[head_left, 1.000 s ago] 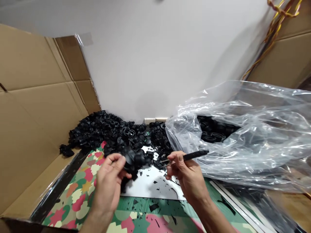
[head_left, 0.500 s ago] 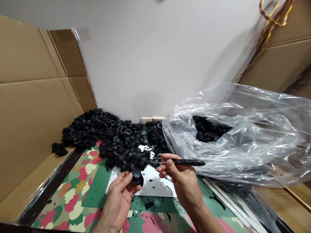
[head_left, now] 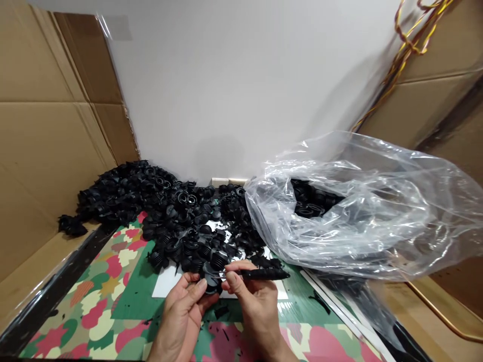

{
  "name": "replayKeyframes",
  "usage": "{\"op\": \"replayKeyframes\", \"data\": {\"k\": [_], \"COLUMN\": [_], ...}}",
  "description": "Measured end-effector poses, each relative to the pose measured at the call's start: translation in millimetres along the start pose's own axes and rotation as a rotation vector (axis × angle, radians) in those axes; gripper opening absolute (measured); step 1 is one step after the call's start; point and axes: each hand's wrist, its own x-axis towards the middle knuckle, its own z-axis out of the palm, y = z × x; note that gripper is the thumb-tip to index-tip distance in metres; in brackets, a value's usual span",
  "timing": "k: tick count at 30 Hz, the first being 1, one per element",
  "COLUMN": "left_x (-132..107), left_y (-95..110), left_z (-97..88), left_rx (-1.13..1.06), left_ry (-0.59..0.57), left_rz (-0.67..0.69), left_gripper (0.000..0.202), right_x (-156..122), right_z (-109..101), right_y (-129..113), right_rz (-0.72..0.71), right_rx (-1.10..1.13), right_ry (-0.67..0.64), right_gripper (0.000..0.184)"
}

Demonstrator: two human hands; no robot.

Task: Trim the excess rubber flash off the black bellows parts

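My left hand [head_left: 186,299] pinches a black ribbed rubber-like part [head_left: 212,280] between thumb and fingers, just over the front edge of a white sheet [head_left: 164,284]. From the right, my right hand [head_left: 253,296] grips a black-handled tool [head_left: 266,274] like a pen, its handle lying nearly level. The tool's thin metal tip meets the part at its upper right, as far as I can see; the exact contact is partly hidden by fingers. Right behind my hands lies a heap of similar black parts [head_left: 181,226].
A clear plastic bag [head_left: 362,226] with black parts inside lies at the right. Cardboard panels [head_left: 33,141] stand on the left, and twisted yellow-red wires [head_left: 403,55] hang at the upper right. Black scraps lie about on the green mat [head_left: 128,301] and patterned cover [head_left: 90,296].
My right hand has moved left and down, bringing the tool's tip to the part in my left hand. Both hands are closer together now. The camera view has shifted slightly.
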Motion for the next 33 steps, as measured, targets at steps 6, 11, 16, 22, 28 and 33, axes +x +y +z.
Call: {"op": "replayKeyframes", "data": {"k": [6, 11, 16, 22, 28, 33], "left_x": [-1.2, 3.4, 8.6, 6.4, 1.8, 3.0], "left_y": [-3.5, -2.7, 4.4, 10.1, 17.0, 14.9], "left_z": [-2.4, 1.4, 2.5, -6.3, -1.3, 4.5], "left_rx": [0.077, 0.172, 0.278, 0.284, 0.19, 0.14], "left_ry": [0.024, 0.106, 0.133, 0.219, 0.177, 0.212], "left_rz": [0.062, 0.116, 0.15, 0.128, 0.15, 0.15], "left_gripper": [0.043, 0.053, 0.048, 0.049, 0.055, 0.049], "right_x": [-1.5, 0.5, 26.8, 61.9, 46.8, 30.2], "right_z": [4.3, 7.3, 1.5, -19.5, -15.0, -10.1], "right_y": [4.3, -1.9, -8.7, -3.0, -2.2, -10.3], "right_rz": [-0.07, -0.622, -0.916, -0.736, -0.066, 0.013], "right_rx": [-0.137, -0.462, -0.666, -0.689, -0.222, 0.009], "right_ry": [-0.044, -0.181, -0.252, -0.039, -0.095, -0.106], "right_gripper": [0.015, 0.013, 0.015, 0.016, 0.026, 0.032]}}
